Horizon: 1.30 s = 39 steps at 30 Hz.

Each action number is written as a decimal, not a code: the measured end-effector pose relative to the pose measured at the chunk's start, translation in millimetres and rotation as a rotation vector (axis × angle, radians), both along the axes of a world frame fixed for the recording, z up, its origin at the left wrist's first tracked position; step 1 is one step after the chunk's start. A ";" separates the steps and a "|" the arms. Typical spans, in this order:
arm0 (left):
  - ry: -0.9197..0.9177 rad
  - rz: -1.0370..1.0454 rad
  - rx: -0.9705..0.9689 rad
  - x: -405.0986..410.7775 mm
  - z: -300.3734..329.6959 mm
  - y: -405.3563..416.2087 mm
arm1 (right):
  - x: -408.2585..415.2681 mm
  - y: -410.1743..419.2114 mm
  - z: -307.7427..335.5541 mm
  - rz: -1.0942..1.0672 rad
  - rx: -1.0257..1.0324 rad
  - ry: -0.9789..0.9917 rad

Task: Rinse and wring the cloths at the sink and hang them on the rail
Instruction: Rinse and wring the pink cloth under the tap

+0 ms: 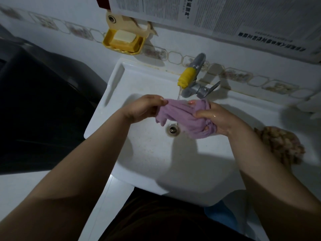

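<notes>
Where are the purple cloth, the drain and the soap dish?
purple cloth [182,113]: head view, bunched middle between the hands.
drain [172,130]: head view, metal plug at its centre.
soap dish [108,38]: head view, yellow left rim.

**Off-task items around the basin**

Mounted on the tiled wall: a yellow soap dish [123,42] holding a pale bar of soap [123,36]. Above, printed newspaper sheets [225,13] pasted up. At far left, a dark bin [34,101].

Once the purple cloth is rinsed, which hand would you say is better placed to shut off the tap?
Probably the right hand: it grips the purple cloth just below the tap lever, while the left hand is on the far side of the stream.
</notes>
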<state>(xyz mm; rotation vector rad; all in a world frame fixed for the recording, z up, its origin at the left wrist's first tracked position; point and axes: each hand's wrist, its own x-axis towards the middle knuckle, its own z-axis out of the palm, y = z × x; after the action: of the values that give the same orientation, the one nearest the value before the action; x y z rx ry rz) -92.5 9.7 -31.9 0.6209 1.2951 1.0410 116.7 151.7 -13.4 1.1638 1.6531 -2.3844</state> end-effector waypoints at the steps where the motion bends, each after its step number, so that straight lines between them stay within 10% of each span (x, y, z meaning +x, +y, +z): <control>1: -0.041 0.029 0.008 -0.1 1.9 1.5 | 0.5 -1.4 0.7 0.050 0.007 -0.037; 4: -0.033 0.024 0.015 1.0 8.3 8.4 | -0.8 -5.5 -0.6 0.037 0.030 -0.090; 9: 0.620 -0.279 -0.144 -0.8 15.0 13.6 | -5.5 -2.7 -0.6 -0.236 -0.208 0.048; 15: -0.404 0.274 -0.020 10.4 -17.9 6.2 | -26.4 -8.0 -3.6 -0.452 -0.381 0.232; 22: -0.489 0.587 0.046 17.5 -10.8 17.6 | -26.7 -5.8 -9.8 -0.330 -0.258 0.184; 33: 0.235 0.296 -0.031 8.5 21.8 45.0 | -16.3 -22.4 -5.6 0.231 0.521 -0.239; 39: 0.904 -0.054 -0.105 6.5 24.7 50.5 | -7.8 -6.2 -0.8 0.048 0.240 -0.115</control>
<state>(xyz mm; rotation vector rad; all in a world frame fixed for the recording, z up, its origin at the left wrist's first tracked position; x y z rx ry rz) -85.9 60.3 -7.3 1.1024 2.0762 0.6359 109.0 145.5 -14.3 1.2506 1.9446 -2.0927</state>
